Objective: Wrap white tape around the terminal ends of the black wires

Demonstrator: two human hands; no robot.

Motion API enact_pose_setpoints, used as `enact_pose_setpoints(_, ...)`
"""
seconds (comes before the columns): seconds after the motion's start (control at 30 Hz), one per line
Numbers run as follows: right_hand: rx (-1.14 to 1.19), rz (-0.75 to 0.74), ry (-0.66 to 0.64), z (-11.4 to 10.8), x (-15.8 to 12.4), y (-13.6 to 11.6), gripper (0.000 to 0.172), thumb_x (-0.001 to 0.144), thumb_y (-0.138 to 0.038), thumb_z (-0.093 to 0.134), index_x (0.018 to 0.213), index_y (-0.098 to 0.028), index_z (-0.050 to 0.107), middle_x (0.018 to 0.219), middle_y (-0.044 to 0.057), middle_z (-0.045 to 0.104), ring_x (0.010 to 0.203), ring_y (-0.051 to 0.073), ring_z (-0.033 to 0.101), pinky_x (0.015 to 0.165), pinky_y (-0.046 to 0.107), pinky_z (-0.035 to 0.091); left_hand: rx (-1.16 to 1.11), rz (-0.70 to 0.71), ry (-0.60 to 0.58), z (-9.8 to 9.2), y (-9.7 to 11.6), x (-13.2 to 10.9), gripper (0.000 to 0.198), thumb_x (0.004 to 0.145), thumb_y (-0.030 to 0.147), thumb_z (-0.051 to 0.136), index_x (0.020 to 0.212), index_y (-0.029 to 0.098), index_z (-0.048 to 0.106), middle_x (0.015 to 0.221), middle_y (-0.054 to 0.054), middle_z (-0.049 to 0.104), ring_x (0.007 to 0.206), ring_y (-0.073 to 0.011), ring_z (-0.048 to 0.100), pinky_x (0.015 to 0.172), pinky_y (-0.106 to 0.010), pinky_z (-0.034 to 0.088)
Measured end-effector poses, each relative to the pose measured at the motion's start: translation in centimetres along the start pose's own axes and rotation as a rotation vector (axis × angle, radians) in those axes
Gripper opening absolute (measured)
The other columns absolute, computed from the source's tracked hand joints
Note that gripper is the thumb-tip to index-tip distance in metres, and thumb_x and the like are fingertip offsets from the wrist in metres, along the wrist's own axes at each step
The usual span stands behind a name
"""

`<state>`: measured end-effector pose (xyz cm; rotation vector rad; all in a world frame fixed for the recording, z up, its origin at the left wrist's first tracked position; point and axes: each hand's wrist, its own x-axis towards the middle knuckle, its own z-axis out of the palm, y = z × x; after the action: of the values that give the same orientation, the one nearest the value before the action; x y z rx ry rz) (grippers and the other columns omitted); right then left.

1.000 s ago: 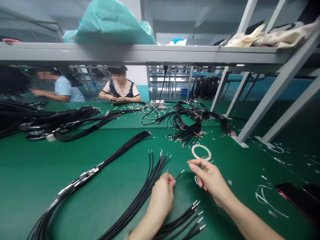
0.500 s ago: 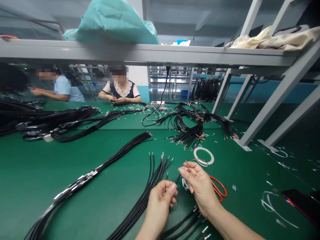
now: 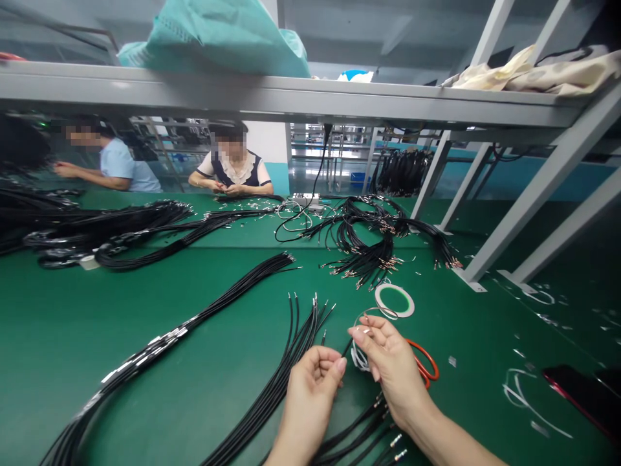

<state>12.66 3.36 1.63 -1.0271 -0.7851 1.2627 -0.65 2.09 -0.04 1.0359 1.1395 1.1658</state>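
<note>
A thin black cable [image 3: 347, 347] spans the short gap between my two hands. My left hand [image 3: 310, 395] pinches it between thumb and fingers. My right hand [image 3: 391, 362] is closed at the cable's end, where a small coppery bit shows at the fingertips. From there a thin strip [image 3: 383, 309] curves up toward a white tape roll [image 3: 411, 303] with a green centre. Beneath my right hand lie white, stringy loops [image 3: 359, 360] and red-orange handles [image 3: 433, 355], partly covered. Left of my hands is a bundle of black cables [image 3: 272, 395]; more cable ends [image 3: 371, 414] lie below.
A long taped cable bundle [image 3: 160, 349] curves across the left of the green table [image 3: 194, 401]. Coiled cables [image 3: 369, 246] lie behind the roll. Shelf legs [image 3: 524, 207] stand at right, near a dark phone-like object [image 3: 577, 395]. Two people [image 3: 233, 168] sit opposite.
The view has shifted slightly. Both hands keep their grip on the cable, and the strip by my right fingertips now arcs higher and shows more clearly.
</note>
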Motion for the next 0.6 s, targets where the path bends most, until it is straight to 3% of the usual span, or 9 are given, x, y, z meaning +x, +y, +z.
enact_pose_setpoints(0.2, -0.033, 0.040, -0.044, 0.0, -1.2, 0.8, 0.040, 0.068, -0.037, 0.078, 0.096, -0.020, 0.056, 0.082, 0.005, 0.067, 0.062, 0.014, 0.058, 0.033, 0.014, 0.027, 0.058, 0.058, -0.079, 0.0, 0.5, -0.3, 0.028, 0.073, 0.042, 0.068, 0.073, 0.014, 0.070, 0.063, 0.000, 0.056, 0.052, -0.0104, 0.049, 0.048, -0.020, 0.040)
enact_pose_setpoints(0.3, -0.042, 0.051, -0.033, -0.2, -1.3, 0.6, 0.043, 0.065, -0.037, 0.080, 0.096, -0.020, 0.056, 0.085, 0.006, 0.069, 0.052, 0.011, 0.054, 0.032, 0.015, 0.025, 0.087, 0.108, -0.029, 0.0, 0.5, -0.3, 0.024, 0.072, 0.038, 0.070, 0.074, 0.014, 0.071, 0.065, -0.001, 0.056, 0.054, -0.0113, 0.051, 0.050, -0.021, 0.042)
enact_pose_setpoints(0.47, -0.014, 0.018, 0.035, -0.5, -1.0, -0.3, 0.039, 0.073, -0.041, 0.073, 0.101, -0.019, 0.056, 0.090, 0.006, 0.069, 0.038, 0.002, 0.035, 0.033, 0.016, 0.024, 0.145, 0.142, 0.007, 0.1, 0.4, -0.4, 0.021, 0.073, 0.036, 0.069, 0.073, 0.015, 0.070, 0.067, -0.001, 0.056, 0.056, -0.0115, 0.050, 0.051, -0.021, 0.042)
enact_pose_setpoints(0.6, 0.001, 0.012, 0.007, -0.5, -1.1, 0.1, 0.036, 0.074, -0.035, 0.074, 0.100, -0.020, 0.055, 0.083, 0.003, 0.067, 0.048, 0.006, 0.047, 0.036, 0.015, 0.028, 0.215, 0.170, 0.007, 0.2, 0.3, -0.5, 0.021, 0.074, 0.036, 0.068, 0.074, 0.015, 0.070, 0.068, 0.000, 0.055, 0.057, -0.0112, 0.050, 0.052, -0.021, 0.040)
